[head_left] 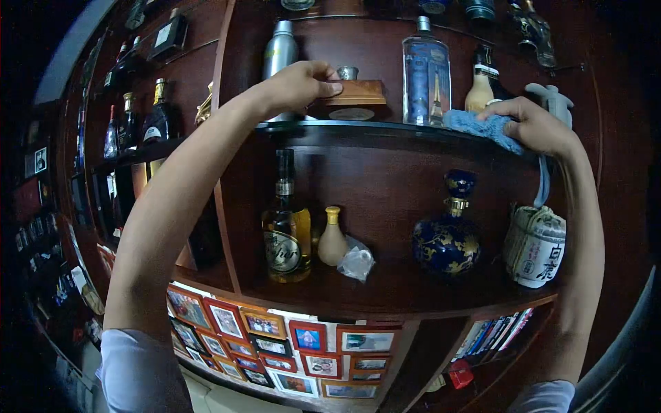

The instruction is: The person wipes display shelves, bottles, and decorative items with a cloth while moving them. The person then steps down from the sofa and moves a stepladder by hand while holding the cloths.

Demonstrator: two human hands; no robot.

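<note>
My left hand (310,84) is closed on the left end of a small wooden box (361,91) above the glass shelf (344,126). A small metal cup (348,72) shows just behind or on top of the box; I cannot tell which. In my right hand (533,124) is a light blue cloth (482,129), bunched over the shelf's front edge. Left of the cloth stands a tall clear bottle (425,76). Behind the cloth is a cream-coloured bottle (482,86) with a dark neck. A silver bottle (281,51) stands behind my left wrist.
On the lower shelf stand a whisky bottle (286,234), a tan gourd-shaped bottle (332,241), a dark blue and gold decanter (447,237) and a white straw-topped cask (535,248). Framed photos (303,334) hang below. More bottles (158,113) fill the left cabinet.
</note>
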